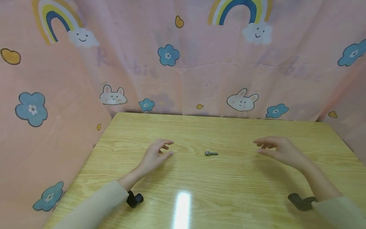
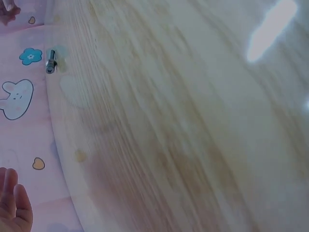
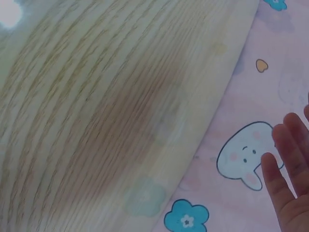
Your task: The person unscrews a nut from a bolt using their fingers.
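A small metal bolt lies on its side on the wooden table, its thicker end toward the left and its shank pointing right. In the left wrist view the same bolt shows a wider collar near its head. To the left of it, my left hand hovers over the table with loosely bent fingers, holding nothing. My right hand is held above the wood on the other side, thumb and fingers apart and nothing between them. The bolt lies between the two hands, nearer the left one.
A pink curtain printed with rainbows, rabbits and flowers hangs behind the table's far edge and along both sides. Black wrist cameras stick out from the sleeves. A bright light reflection shows on the near part of the tabletop.
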Demonstrator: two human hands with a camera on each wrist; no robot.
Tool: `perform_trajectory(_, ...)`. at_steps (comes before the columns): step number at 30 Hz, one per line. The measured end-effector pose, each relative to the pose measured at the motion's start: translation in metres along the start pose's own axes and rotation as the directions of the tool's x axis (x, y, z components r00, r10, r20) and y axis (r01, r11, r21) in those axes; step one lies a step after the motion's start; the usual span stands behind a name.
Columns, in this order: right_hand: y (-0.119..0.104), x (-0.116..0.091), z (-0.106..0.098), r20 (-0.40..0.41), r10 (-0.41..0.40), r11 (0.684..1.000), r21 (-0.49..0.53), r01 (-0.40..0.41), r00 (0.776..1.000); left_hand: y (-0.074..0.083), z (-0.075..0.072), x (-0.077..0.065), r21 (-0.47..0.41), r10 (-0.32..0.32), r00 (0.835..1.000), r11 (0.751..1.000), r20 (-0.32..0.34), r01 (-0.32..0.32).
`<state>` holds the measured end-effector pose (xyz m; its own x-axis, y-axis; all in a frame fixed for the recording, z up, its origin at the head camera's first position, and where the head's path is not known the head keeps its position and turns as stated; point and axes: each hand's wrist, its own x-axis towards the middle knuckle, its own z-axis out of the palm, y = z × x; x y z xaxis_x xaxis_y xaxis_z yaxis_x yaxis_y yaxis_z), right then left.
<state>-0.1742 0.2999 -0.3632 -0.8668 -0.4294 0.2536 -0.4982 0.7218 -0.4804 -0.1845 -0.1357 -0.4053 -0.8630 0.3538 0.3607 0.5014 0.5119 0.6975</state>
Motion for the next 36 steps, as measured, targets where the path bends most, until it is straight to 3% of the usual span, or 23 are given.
perform_trajectory(4,-0.002,0.005,0.004,0.040,0.006,1.000,-0.003,-0.006,0.999,0.002,0.008,0.003,-0.066,-0.065,0.998,0.996,0.003,0.065)
perform_trajectory(7,-0.004,0.008,0.008,0.063,0.007,1.000,0.010,-0.007,0.998,0.003,0.013,0.004,-0.081,-0.079,0.997,0.993,0.019,0.081)
perform_trajectory(25,-0.014,0.031,0.040,0.104,-0.014,0.989,0.149,-0.002,0.994,0.000,0.044,0.008,-0.122,-0.036,0.995,0.991,0.096,0.048)
perform_trajectory(36,-0.018,0.046,0.060,0.184,0.014,0.989,0.142,-0.041,0.983,0.003,0.058,0.018,-0.139,-0.035,0.987,0.989,0.155,0.057)
